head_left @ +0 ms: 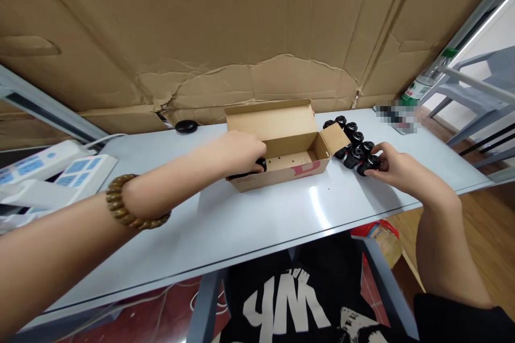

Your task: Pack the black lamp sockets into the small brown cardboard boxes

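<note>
An open cardboard box (281,174) with a pink mark on its front stands on the table, its lid raised at the back. My left hand (241,153), a beaded bracelet on its wrist, reaches into the left end of the box. Its fingers are closed on a small glossy black piece (261,164), mostly hidden by the hand. To the right of the box, several small black rounded pieces (354,156) stand close together. My right hand (388,166) grips the nearest black piece (368,165) between thumb and fingers. The right part of the box holds only tiny dark specks.
The box's side flap (335,138) sticks out over some black pieces. A flat black round object (186,126) lies at the back left. White power strips (80,177) are on the left. A green-capped bottle (422,86) stands at the far right, and cardboard (257,27) walls the back.
</note>
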Demonstrator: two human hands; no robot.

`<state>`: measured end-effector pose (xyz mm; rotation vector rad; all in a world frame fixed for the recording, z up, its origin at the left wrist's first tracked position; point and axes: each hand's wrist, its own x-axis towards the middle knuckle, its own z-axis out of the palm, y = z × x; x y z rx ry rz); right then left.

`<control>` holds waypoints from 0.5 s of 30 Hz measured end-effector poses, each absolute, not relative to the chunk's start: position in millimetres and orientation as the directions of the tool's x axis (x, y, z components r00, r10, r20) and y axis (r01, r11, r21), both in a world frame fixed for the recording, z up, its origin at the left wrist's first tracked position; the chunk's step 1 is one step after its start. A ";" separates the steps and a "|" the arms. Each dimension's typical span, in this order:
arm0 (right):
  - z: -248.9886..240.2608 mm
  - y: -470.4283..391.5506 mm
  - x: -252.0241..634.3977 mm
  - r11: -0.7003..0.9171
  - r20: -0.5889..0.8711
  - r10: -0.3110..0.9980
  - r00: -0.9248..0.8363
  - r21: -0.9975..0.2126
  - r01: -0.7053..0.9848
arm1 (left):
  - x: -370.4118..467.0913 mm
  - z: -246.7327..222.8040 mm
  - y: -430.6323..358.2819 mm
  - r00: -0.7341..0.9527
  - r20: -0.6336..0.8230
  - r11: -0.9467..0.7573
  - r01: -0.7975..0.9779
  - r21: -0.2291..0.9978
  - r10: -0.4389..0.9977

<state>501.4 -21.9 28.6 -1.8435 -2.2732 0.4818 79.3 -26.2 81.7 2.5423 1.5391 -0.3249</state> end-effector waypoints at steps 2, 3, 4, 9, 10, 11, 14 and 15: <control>30.1 -24.1 502.8 0.162 -0.043 0.980 -0.193 -0.383 0.909 | 90.6 81.8 -28.2 0.393 -0.318 -0.447 0.887 -0.115 0.863; 32.0 -26.9 503.7 0.168 -0.019 0.981 -0.191 -0.394 0.904 | 95.2 82.0 -29.3 0.367 -0.334 -0.435 0.887 -0.156 0.868; 34.7 -30.8 504.4 0.190 0.018 0.980 -0.199 -0.401 0.896 | 98.7 83.1 -30.4 0.349 -0.342 -0.422 0.891 -0.167 0.873; 54.8 -61.3 495.6 0.391 0.410 0.882 -0.233 -0.363 0.846 | 98.4 103.3 -32.8 0.333 -0.322 -0.398 0.903 -0.161 0.886; 58.8 -67.2 491.5 0.417 0.469 0.853 -0.227 -0.353 0.838 | 96.0 107.3 -32.7 0.341 -0.311 -0.403 0.901 -0.162 0.887; 62.3 -72.2 486.9 0.437 0.506 0.833 -0.225 -0.351 0.828 | 93.8 109.7 -32.4 0.345 -0.319 -0.407 0.900 -0.154 0.883; 68.9 -80.2 473.2 0.483 0.530 0.811 -0.248 -0.368 0.794 | 90.5 104.0 -31.3 0.316 -0.422 -0.386 0.918 -0.090 0.850; 69.4 -80.7 469.2 0.495 0.530 0.808 -0.259 -0.372 0.785 | 90.5 98.6 -31.0 0.296 -0.458 -0.367 0.927 -0.072 0.838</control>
